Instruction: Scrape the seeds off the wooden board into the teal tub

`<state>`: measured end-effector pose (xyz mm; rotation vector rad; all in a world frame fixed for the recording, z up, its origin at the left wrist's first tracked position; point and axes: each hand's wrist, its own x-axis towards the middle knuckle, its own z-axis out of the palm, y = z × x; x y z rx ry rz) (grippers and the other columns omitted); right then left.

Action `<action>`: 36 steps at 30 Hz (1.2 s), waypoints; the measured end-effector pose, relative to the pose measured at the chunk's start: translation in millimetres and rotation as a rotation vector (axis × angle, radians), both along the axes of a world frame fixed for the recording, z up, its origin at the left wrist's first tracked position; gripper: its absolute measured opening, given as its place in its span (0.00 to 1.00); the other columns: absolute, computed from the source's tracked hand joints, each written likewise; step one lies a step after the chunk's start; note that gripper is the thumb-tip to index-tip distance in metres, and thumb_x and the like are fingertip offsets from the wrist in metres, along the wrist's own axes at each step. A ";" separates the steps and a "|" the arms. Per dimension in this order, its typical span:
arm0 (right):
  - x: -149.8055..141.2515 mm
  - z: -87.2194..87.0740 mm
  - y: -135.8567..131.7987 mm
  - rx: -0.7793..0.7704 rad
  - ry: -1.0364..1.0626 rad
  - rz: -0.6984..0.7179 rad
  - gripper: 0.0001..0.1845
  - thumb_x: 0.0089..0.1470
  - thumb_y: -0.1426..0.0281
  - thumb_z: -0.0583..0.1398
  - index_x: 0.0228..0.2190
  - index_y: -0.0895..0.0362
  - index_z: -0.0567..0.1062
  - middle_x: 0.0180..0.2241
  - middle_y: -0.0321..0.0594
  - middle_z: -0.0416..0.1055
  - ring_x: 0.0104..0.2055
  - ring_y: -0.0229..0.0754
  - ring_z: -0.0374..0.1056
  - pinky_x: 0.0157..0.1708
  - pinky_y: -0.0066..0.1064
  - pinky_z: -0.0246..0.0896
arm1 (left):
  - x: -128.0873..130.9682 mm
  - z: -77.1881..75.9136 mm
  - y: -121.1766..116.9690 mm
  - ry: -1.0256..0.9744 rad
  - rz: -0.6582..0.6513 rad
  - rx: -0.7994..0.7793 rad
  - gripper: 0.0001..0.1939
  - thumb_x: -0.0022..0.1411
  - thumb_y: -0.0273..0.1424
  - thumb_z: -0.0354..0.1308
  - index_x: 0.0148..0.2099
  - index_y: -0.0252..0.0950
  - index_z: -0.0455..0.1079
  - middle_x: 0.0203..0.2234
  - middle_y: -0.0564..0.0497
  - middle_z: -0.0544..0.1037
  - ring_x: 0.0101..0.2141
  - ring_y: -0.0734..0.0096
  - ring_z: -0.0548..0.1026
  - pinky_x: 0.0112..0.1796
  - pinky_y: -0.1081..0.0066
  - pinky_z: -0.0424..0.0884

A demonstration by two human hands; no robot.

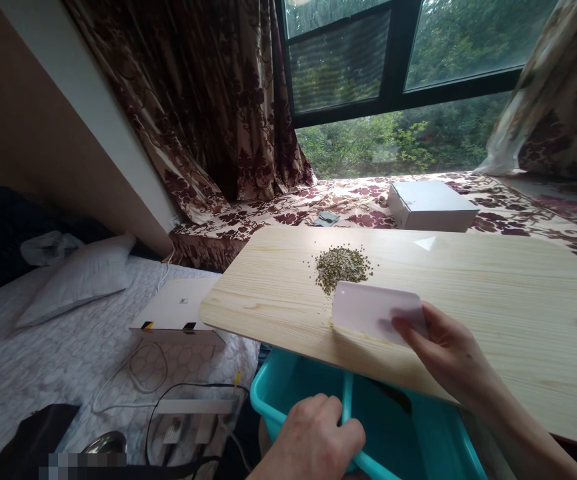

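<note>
My right hand (pixel 445 343) grips the right end of a pale pinkish plastic scraper (pixel 368 310), thumb on top. Just beyond its far edge, a pile of small greenish-brown beans (pixel 341 267) is heaped on the light wood table (pixel 508 300), with a few strays around it. Below the table's front edge sits a teal plastic bin (pixel 268 393) with a divider across it. My left hand (pixel 313 433) is closed around the near rim of the bin where the divider meets it. Inside the right compartment there is a dark patch I cannot identify.
A white box (pixel 433 203) and a small grey-green cloth (pixel 327 219) lie on the flowered window ledge behind the table. To the left, another white box (pixel 175 303), a power strip (pixel 193 407) with cables and a pillow (pixel 83 277) are on the bed.
</note>
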<state>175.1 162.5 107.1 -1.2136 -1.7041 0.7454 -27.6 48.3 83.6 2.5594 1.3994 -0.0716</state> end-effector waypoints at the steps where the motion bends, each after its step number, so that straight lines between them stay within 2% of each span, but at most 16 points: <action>1: 0.3 0.8 -0.1 0.003 -0.003 -0.005 0.07 0.50 0.64 0.59 0.27 0.53 0.75 0.25 0.39 0.77 0.28 0.46 0.73 0.27 0.34 0.67 | -0.2 -0.3 -0.3 -0.007 0.002 0.002 0.18 0.57 0.47 0.66 0.36 0.39 0.67 0.31 0.53 0.71 0.34 0.64 0.72 0.30 0.70 0.63; 7: -1.6 1.8 1.1 0.010 0.007 -0.036 0.06 0.48 0.64 0.59 0.26 0.53 0.74 0.25 0.39 0.77 0.28 0.47 0.72 0.27 0.35 0.67 | 0.4 -1.3 -1.0 -0.006 0.006 0.008 0.19 0.55 0.46 0.67 0.36 0.38 0.67 0.31 0.53 0.71 0.33 0.64 0.71 0.30 0.70 0.63; 16: -10.2 -3.0 -1.2 -0.005 0.006 0.026 0.07 0.52 0.64 0.58 0.28 0.54 0.74 0.26 0.39 0.76 0.29 0.45 0.72 0.27 0.33 0.66 | -0.5 -5.7 -1.9 -0.003 0.014 0.026 0.20 0.54 0.48 0.67 0.37 0.40 0.67 0.31 0.53 0.70 0.33 0.64 0.71 0.29 0.69 0.64; 22: -4.2 -2.3 -1.9 0.009 -0.015 0.008 0.06 0.51 0.65 0.59 0.29 0.53 0.74 0.24 0.38 0.75 0.28 0.46 0.72 0.27 0.33 0.66 | 1.0 -3.3 -1.4 -0.002 0.009 0.022 0.19 0.55 0.48 0.66 0.36 0.39 0.68 0.31 0.53 0.71 0.33 0.64 0.72 0.30 0.69 0.65; 30: -10.9 -4.1 -4.3 -0.059 0.028 0.060 0.07 0.53 0.63 0.58 0.28 0.53 0.72 0.24 0.38 0.72 0.30 0.47 0.72 0.29 0.35 0.66 | 1.4 0.0 0.1 0.025 0.017 -0.019 0.20 0.55 0.49 0.66 0.38 0.39 0.69 0.32 0.53 0.71 0.34 0.63 0.72 0.31 0.69 0.67; 36: -3.0 -3.9 -8.1 -0.043 0.012 0.066 0.07 0.54 0.64 0.58 0.32 0.53 0.74 0.26 0.38 0.73 0.31 0.46 0.72 0.29 0.34 0.66 | 1.6 1.4 -0.2 0.041 0.009 -0.012 0.20 0.55 0.49 0.66 0.37 0.39 0.69 0.31 0.52 0.71 0.34 0.63 0.72 0.30 0.69 0.66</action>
